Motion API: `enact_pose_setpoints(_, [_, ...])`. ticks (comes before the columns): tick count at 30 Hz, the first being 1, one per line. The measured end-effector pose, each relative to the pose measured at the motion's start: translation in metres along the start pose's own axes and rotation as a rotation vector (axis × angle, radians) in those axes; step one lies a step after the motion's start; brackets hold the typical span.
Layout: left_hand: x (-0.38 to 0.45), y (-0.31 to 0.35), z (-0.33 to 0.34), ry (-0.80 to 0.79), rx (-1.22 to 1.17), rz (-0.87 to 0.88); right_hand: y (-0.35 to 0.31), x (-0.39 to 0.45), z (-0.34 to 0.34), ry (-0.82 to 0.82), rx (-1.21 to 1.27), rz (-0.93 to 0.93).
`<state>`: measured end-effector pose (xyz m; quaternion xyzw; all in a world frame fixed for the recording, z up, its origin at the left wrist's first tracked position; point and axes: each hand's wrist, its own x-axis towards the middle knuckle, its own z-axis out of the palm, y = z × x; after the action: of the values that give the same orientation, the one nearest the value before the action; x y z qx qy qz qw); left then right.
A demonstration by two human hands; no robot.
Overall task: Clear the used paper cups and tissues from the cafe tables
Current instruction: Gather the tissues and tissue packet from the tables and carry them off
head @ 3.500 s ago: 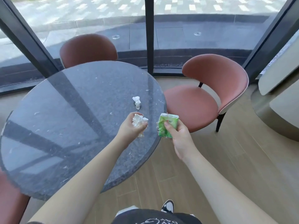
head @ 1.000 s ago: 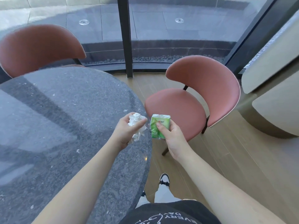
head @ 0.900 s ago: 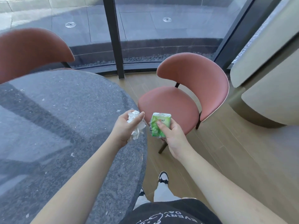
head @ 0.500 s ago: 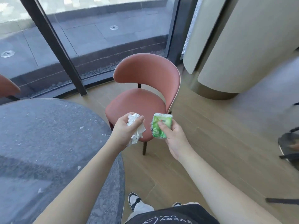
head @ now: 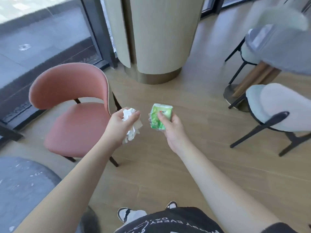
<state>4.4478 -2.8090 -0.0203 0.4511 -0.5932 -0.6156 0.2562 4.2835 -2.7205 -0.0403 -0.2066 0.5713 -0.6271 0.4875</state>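
I have both bare arms stretched forward, my left hand [head: 120, 126] curled around crumpled tissues [head: 131, 130], my right hand [head: 170, 130] pinching a green pack [head: 159, 119] with thumb on top.

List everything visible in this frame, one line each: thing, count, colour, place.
crumpled tissues: one wad, white, gripped in the left hand
tissue packet: one, green, gripped in the right hand
pink chair: one, left, beside the dark table
dark table: one, speckled grey, lower left corner
column: one, beige with brass base, top centre
pale chair: one, light seat, black legs, right
second table: one, grey, blurred, upper right
left hand: one, centre
right hand: one, centre
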Motion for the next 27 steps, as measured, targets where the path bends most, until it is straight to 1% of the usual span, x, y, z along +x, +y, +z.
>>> enact_pose_setpoints(5, [0.016,0.025,0.086,-0.111,0.092,0.040,-0.016,-0.009,-0.081,0.166,0.057,-0.019])
enact_pose_setpoints(10, [0.033,0.037,0.145,-0.224,0.155,0.082,-0.031,-0.015,-0.141,0.298,0.130,-0.076])
enact_pose_setpoints(16, [0.068,0.052,0.212,-0.377,0.196,0.093,-0.039,-0.008,-0.191,0.439,0.194,-0.138])
enact_pose_setpoints(20, [0.101,0.062,0.255,-0.492,0.209,0.091,-0.048,0.006,-0.221,0.559,0.220,-0.156])
enact_pose_setpoints(22, [0.123,0.069,0.274,-0.557,0.226,0.090,-0.055,0.014,-0.235,0.645,0.243,-0.171])
enact_pose_setpoints(27, [0.173,0.095,0.318,-0.716,0.252,0.121,-0.074,0.034,-0.256,0.801,0.296,-0.218])
